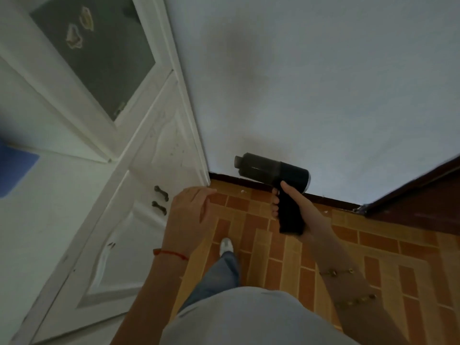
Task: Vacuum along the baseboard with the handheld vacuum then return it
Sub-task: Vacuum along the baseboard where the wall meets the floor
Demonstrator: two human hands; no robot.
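Black plastic handheld vacuum (273,170) sits gripped in our right hand (296,207), nozzle above the dark baseboard (239,179). Our left hand (189,207) hangs relaxed, holding nothing, over brick-patterned floor (373,245).

We stand in a room of a home, marked by orange brick-patterned floor tiles (286,257), a pale painted wall (311,83) edged with a dark baseboard (239,179), and a white panelled cabinet (119,220) with glazed upper doors.
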